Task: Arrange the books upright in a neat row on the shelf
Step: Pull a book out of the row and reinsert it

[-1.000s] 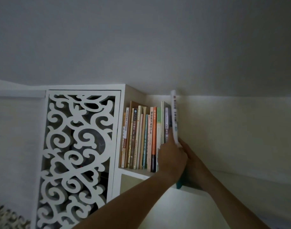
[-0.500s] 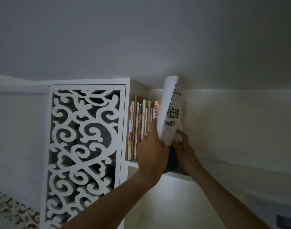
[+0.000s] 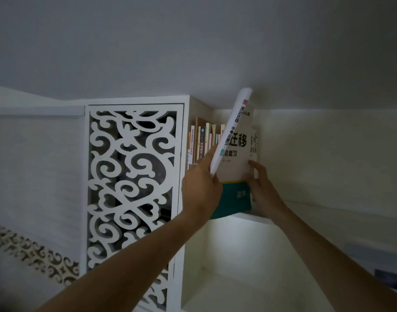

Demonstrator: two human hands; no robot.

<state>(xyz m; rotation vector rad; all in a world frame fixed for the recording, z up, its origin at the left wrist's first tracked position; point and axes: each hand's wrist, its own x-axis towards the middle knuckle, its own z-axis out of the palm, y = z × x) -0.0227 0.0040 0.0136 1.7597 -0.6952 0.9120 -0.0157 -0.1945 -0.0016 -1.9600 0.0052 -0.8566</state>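
While the room lay dim, a white panel (image 3: 134, 199) cut with swirling scrollwork stood at the left, forming the front of a tall white cabinet. Just right of it, a row of books (image 3: 203, 143) stood upright on the shelf (image 3: 258, 218), packed against the cabinet's side wall, their spines facing out.

The left hand (image 3: 200, 190) reached up in front of that row and gripped the lower spine edge of a large white book (image 3: 236, 152) with a green band across its bottom. Its thumb lay along the spine and the rest of the hand wrapped behind; the other fingers were hidden, so how they lay could not be told. The book was tilted, its top leaning right toward the ceiling (image 3: 193, 41), its front cover turned to the right and showing bold black characters. Its green lower corner hung at the front lip of the shelf, at the right end of the row.

Just behind its right edge another pale book (image 3: 254, 143) stood upright, only a narrow strip of it visible.

The right hand (image 3: 261, 190) held the large book's lower right edge, fingers curled round it and the thumb pressed against the cover. The shelf ran on to the right along a pale wall (image 3: 328, 154).
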